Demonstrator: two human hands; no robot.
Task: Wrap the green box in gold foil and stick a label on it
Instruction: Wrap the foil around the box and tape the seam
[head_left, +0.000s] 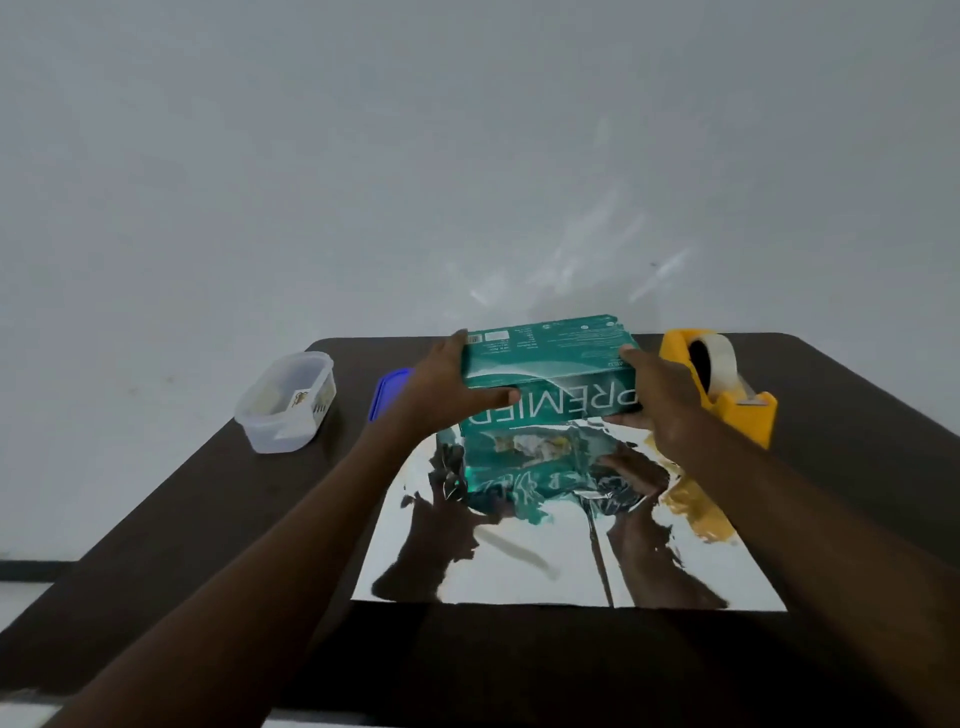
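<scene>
On the dark surface, against a pale wall: the whole scene sits here, seen from above and behind the two arms.
Green box: it is held between both hands over the far edge of the foil, tilted so that its top and its printed front both face the camera. I cannot tell if its lower edge touches the foil or is just above it.
Left hand: it grips the left end of the box, with the thumb lying across the front face and the fingers going behind the end.
Right hand: it grips the right end of the box, thumb on the top edge, the other fingers curled under the lower corner.
Foil: one big sheet lies flat on the surface, in front of the box. It looks silver and mirror-like from this view; it reflects the box, both arms and some yellow colour. It is wrinkled near the box and smooth near the front edge.
Tape dispenser: yellow, with a roll of clear tape, it stands just beside the right hand, on the right.
Plastic container: clear, without lid, it stands well apart on the left; what is inside is too small to tell.
Blue lid: it lies between the container and the left hand, partly hidden by the wrist.
</scene>
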